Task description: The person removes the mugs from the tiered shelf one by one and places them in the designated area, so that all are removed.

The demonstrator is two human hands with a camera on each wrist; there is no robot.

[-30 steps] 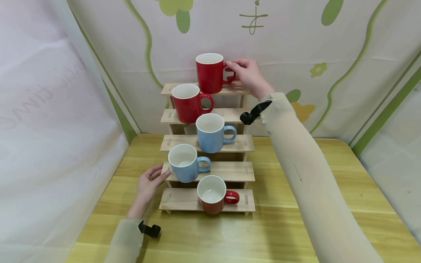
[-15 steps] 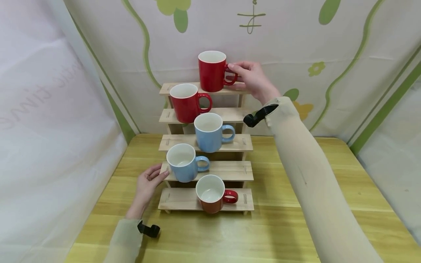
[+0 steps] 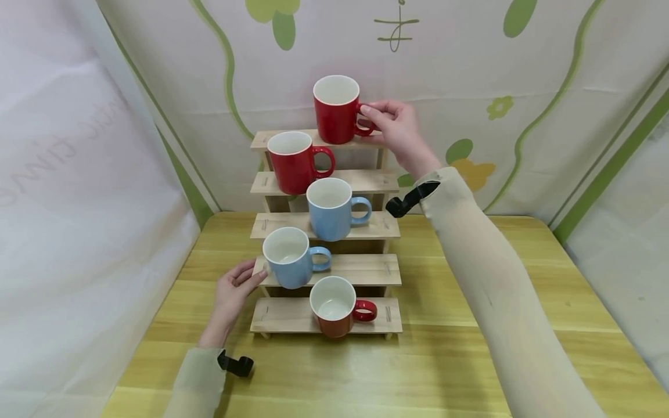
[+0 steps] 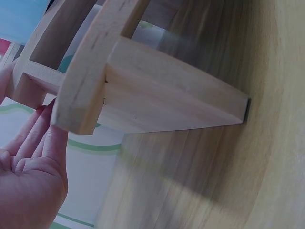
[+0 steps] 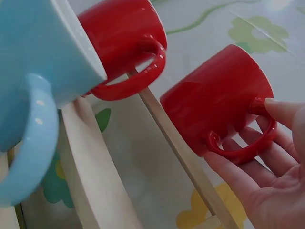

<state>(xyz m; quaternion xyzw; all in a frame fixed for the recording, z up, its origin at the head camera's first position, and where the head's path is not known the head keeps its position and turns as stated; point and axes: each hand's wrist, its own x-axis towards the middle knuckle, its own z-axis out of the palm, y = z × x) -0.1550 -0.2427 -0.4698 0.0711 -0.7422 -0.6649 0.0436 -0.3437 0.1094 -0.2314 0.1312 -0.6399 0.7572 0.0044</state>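
Note:
My right hand (image 3: 399, 130) pinches the handle of a red mug (image 3: 336, 119) at the top tier of a stepped wooden rack (image 3: 366, 270). In the right wrist view the thumb lies on the upper end of the handle (image 5: 238, 155), with fingers behind and under it. The mug's base is right at the top board. My left hand (image 3: 232, 296) grips the left end of the second-lowest tier, thumb above and fingers at the board's underside. A blue mug (image 3: 290, 264) stands beside that thumb. The left wrist view shows fingers (image 4: 55, 143) against the rack's end.
Another red mug (image 3: 295, 168) stands on the second tier from the top, a blue mug (image 3: 330, 215) on the middle one. On the lowest tier sits a red mug with a white inside (image 3: 334, 310). Patterned cloth (image 3: 444, 69) hangs behind the wooden table (image 3: 470, 278).
The top red mug, in my right hand, has shifted slightly right and up relative to the rack. The left hand keeps its place on the tier. The head view has drifted slightly.

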